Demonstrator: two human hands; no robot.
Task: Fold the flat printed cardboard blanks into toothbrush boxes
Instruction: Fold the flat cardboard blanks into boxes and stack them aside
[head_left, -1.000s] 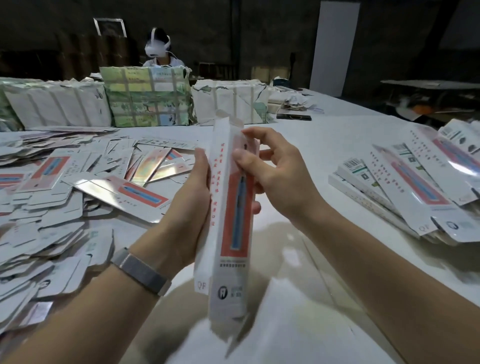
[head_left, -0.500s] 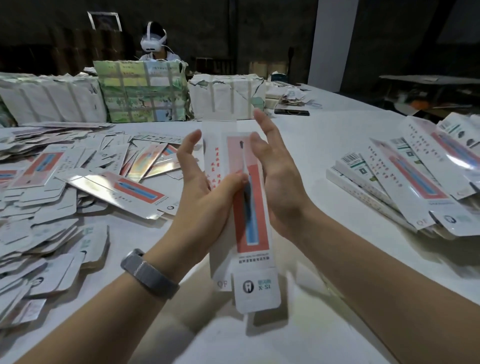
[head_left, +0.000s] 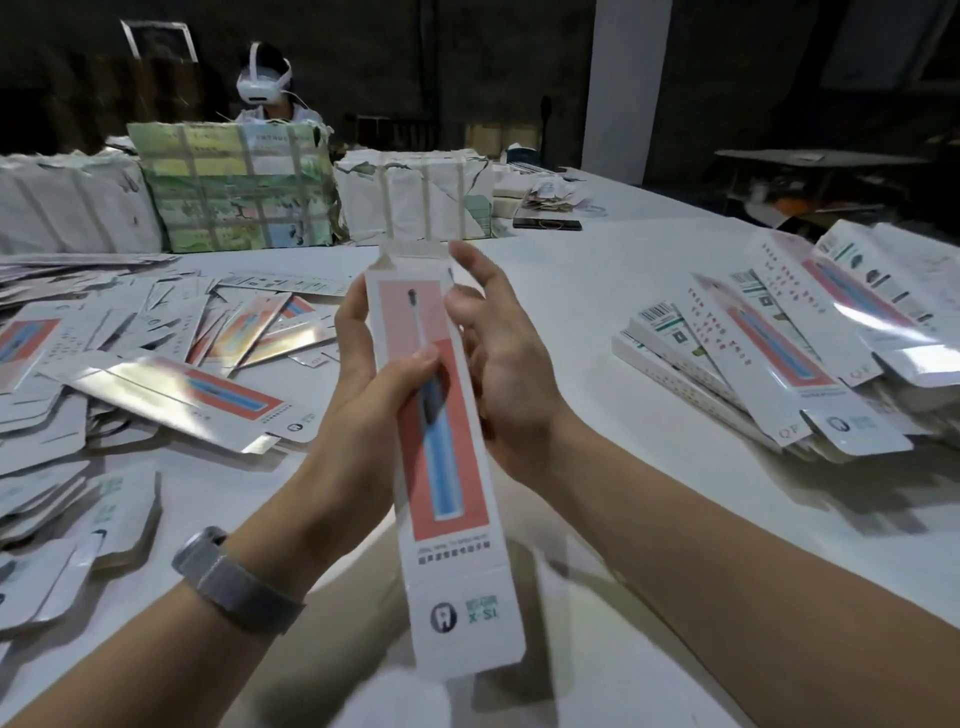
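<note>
Gripping a toothbrush box (head_left: 441, 457) upright above the white surface (head_left: 597, 322), the left hand (head_left: 374, 395) thumbs its front; the right hand (head_left: 498, 364) fingers (head_left: 470, 270) curl loosely along its edge.

Long white-and-red toothbrush box (head_left: 441, 447) standing near-upright above table, flaps open; flat blanks (head_left: 171, 395) lying scattered left, stacked blanks (head_left: 779, 364) right.
</note>
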